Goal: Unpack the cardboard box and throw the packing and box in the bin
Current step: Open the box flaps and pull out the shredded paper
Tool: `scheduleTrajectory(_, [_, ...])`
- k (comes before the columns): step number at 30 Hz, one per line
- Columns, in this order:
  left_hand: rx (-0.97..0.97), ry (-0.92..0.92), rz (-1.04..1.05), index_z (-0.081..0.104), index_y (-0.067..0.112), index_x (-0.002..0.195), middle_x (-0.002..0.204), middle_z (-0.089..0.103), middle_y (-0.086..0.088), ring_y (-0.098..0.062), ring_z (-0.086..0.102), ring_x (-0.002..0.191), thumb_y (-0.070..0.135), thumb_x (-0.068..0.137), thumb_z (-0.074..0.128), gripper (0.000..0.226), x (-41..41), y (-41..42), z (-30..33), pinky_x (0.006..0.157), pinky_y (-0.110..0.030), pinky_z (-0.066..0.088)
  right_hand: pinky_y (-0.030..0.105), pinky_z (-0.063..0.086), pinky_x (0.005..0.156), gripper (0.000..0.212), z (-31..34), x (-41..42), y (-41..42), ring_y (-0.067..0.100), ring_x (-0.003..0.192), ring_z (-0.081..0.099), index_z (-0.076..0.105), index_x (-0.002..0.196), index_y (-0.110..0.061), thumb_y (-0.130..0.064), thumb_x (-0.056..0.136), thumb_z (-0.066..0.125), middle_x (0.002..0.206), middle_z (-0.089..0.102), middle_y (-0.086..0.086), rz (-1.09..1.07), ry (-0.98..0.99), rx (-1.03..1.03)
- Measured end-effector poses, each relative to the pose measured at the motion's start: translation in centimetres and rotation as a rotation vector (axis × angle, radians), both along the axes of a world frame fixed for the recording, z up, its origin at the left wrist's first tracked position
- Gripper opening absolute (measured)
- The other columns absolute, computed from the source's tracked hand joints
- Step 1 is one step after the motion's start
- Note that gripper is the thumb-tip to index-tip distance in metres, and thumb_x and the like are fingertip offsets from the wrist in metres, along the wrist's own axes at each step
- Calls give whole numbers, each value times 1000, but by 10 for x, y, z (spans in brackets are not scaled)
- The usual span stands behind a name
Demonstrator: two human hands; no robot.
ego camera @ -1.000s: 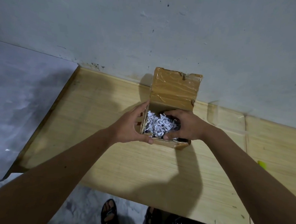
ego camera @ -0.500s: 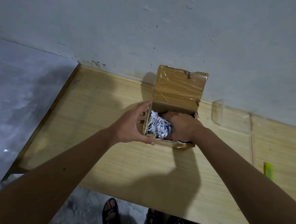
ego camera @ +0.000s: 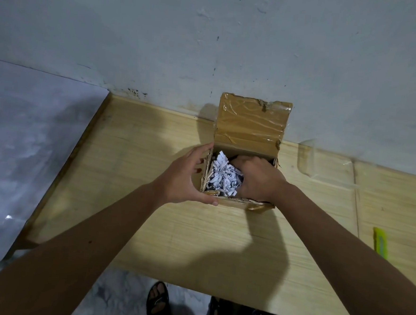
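A small cardboard box (ego camera: 249, 125) wrapped in brown tape stands on the wooden table (ego camera: 148, 214) by the wall, its lid flap raised. Shredded white paper packing (ego camera: 223, 176) fills it. My left hand (ego camera: 183, 177) clasps the box's left side and near corner, thumb along the front edge. My right hand (ego camera: 257, 179) is pushed down into the right part of the box among the shreds; its fingertips are hidden inside, so what they touch cannot be seen.
A yellow-green utility knife (ego camera: 380, 245) lies on the table at the right. A strip of clear tape (ego camera: 324, 163) is stuck on the tabletop right of the box. A grey marbled surface (ego camera: 25, 144) adjoins the table on the left. My sandalled feet (ego camera: 158, 304) show below the table's front edge.
My right hand has sunk from the top of the shreds deeper into the box's right side. My left hand has kept its hold on the box.
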State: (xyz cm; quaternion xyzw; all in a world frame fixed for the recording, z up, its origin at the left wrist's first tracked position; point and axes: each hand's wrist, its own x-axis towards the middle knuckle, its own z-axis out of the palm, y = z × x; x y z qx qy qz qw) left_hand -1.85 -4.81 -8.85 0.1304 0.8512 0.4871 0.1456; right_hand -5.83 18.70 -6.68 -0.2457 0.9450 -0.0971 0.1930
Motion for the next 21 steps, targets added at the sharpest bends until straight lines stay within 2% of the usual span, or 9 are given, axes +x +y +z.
scheduleTrajectory(5, [-16,27,7,24,38,157,158,35,11,-9,47,136,50,44,102,138,-2,-1,-1,107,-31,49,33,51,72,56,9,-3,4,22,88,66,70,108,-22,-55,63,73,102,71,-4,-44,-24,-143])
scheduleTrajectory(7, [-24,33,7,24,40,157,158,35,10,-11,47,137,51,44,101,138,-3,-2,-2,107,-33,50,29,47,69,55,16,-5,7,19,86,66,71,110,-22,-49,62,77,100,70,-6,-45,-20,-187])
scheduleTrajectory(10, [-18,38,10,26,41,156,158,36,11,-8,44,141,52,44,101,136,-3,-1,-1,107,-37,52,14,37,65,55,31,-3,16,8,81,56,72,111,-18,-39,62,84,97,66,-10,13,34,-246])
scheduleTrajectory(12, [-19,35,19,26,40,156,157,37,12,-7,43,142,53,43,101,137,-3,0,-1,107,-39,52,8,31,62,44,43,-2,21,9,78,53,70,100,-20,-36,62,87,89,58,-14,23,53,-253])
scheduleTrajectory(14, [-27,30,18,25,40,156,157,38,12,-9,44,142,53,42,101,138,-4,0,-1,108,-40,51,15,33,60,42,52,-1,25,12,77,53,67,93,-21,-38,59,85,85,55,-12,11,68,-258])
scheduleTrajectory(16, [-35,25,12,24,39,157,158,38,10,-10,44,141,53,43,101,138,-4,0,-1,108,-39,51,14,32,60,47,60,0,29,14,77,52,69,98,-17,-38,57,81,86,56,-10,1,88,-269])
scheduleTrajectory(18, [-41,22,4,24,38,158,158,37,9,-10,45,140,51,44,101,138,-4,0,0,108,-38,51,15,33,61,47,67,2,36,13,76,52,70,99,-16,-35,59,86,86,56,-10,-5,102,-281])
scheduleTrajectory(21, [-45,16,-4,23,35,158,158,37,7,-13,48,138,46,46,102,137,-4,0,-1,107,-38,51,29,44,63,54,71,9,54,17,77,58,69,96,-17,-50,55,79,88,61,-7,-46,90,-262])
